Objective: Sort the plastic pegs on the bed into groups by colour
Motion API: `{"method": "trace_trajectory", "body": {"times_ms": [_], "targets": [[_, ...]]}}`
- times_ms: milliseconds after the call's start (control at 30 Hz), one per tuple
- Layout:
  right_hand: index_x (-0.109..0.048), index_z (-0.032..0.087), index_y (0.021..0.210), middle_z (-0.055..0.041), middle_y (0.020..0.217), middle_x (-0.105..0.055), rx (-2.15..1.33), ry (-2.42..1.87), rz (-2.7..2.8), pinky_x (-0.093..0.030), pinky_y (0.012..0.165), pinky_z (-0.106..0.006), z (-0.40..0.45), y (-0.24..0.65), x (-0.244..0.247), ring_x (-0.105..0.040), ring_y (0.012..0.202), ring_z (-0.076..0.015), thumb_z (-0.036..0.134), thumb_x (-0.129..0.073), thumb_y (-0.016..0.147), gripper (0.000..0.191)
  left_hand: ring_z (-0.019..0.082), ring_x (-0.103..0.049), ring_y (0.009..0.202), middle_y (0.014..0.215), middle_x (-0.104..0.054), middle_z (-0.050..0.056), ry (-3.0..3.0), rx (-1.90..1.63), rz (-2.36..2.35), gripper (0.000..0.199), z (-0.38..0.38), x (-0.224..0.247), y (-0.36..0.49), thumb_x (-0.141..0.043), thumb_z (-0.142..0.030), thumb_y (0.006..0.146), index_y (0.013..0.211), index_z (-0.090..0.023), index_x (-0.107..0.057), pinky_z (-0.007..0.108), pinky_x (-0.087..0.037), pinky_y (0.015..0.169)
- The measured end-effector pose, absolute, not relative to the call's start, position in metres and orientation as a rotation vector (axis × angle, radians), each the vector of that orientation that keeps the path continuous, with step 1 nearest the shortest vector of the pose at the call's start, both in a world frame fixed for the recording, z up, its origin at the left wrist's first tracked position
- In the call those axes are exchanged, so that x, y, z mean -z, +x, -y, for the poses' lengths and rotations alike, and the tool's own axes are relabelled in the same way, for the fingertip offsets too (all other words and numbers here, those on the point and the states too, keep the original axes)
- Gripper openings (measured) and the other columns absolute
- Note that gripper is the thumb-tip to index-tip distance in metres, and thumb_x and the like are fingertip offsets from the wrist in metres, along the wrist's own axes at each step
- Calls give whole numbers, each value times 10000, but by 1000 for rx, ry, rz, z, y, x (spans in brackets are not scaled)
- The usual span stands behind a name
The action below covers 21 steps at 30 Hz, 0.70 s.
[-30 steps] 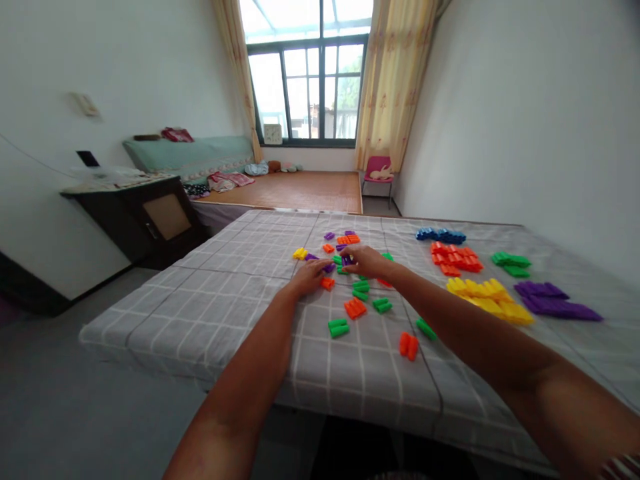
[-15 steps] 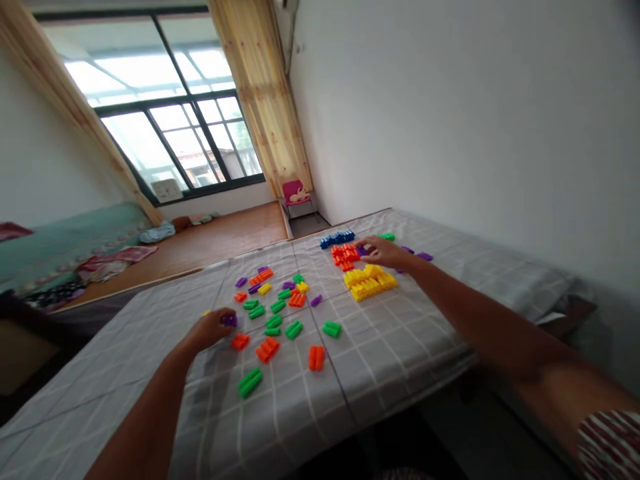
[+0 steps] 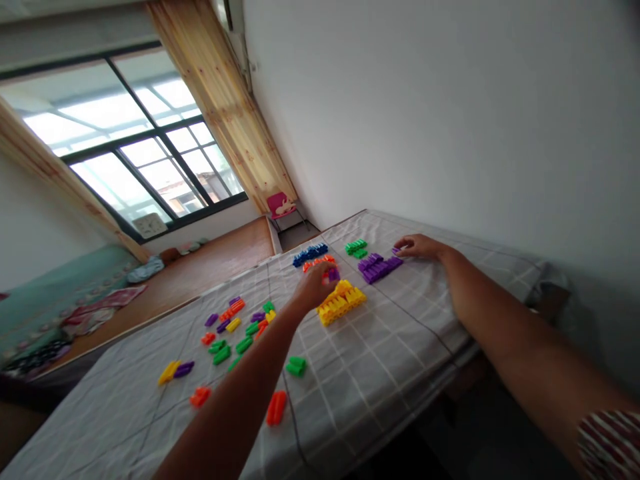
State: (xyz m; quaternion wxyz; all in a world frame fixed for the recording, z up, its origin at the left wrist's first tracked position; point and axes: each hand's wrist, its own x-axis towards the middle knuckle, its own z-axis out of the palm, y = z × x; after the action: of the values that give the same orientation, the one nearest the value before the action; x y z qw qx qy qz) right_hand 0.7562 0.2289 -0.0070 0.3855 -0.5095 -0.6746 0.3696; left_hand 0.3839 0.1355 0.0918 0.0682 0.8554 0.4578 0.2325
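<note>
My left hand [image 3: 314,288] is closed on a purple toy block [image 3: 333,274], above the sorted piles and between the orange blocks [image 3: 313,264] and the yellow blocks [image 3: 343,303]. My right hand [image 3: 420,247] is at the right end of the purple pile [image 3: 379,268], fingers pinched at a small purple block [image 3: 396,251]. Behind these lie a row of blue blocks [image 3: 310,255] and a small group of green blocks [image 3: 356,248]. My left forearm hides part of the loose mixed blocks.
Loose green blocks [image 3: 244,345], orange blocks [image 3: 201,397] and a joined-looking yellow and purple pair [image 3: 184,369] lie scattered on the left of the checked cloth [image 3: 380,373]. A white wall [image 3: 450,120] borders the right side. A pink chair [image 3: 280,205] stands beyond.
My left hand has moved from the scattered blocks at left across to the sorted piles, carrying a purple block. My right hand has shifted right, from beside the orange pile to the purple pile.
</note>
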Motion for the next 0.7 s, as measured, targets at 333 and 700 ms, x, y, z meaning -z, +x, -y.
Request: {"method": "trace_trajectory", "body": {"times_ms": [333,700], "targets": [[-718,145,984,-75,912,-725,-873,-1319,1749,-496,741,-290,-234,767,10,-652,824,-204,454,-776,581,511,241,-579,1084,1103,-674,65,2631,-588,-1420,321,-184,-61,526,-653,-338,789,1086,-221,-626,380,-456,923],[-714,164,960,-54,944,-722,-794,-1326,1836,-501,715,-265,-238,775,14,-645,808,-183,349,-761,615,395,230,-586,1097,1200,-667,51,2542,-350,-1509,433,-216,-61,557,-618,-345,783,1203,-239,-607,347,-449,904]]}}
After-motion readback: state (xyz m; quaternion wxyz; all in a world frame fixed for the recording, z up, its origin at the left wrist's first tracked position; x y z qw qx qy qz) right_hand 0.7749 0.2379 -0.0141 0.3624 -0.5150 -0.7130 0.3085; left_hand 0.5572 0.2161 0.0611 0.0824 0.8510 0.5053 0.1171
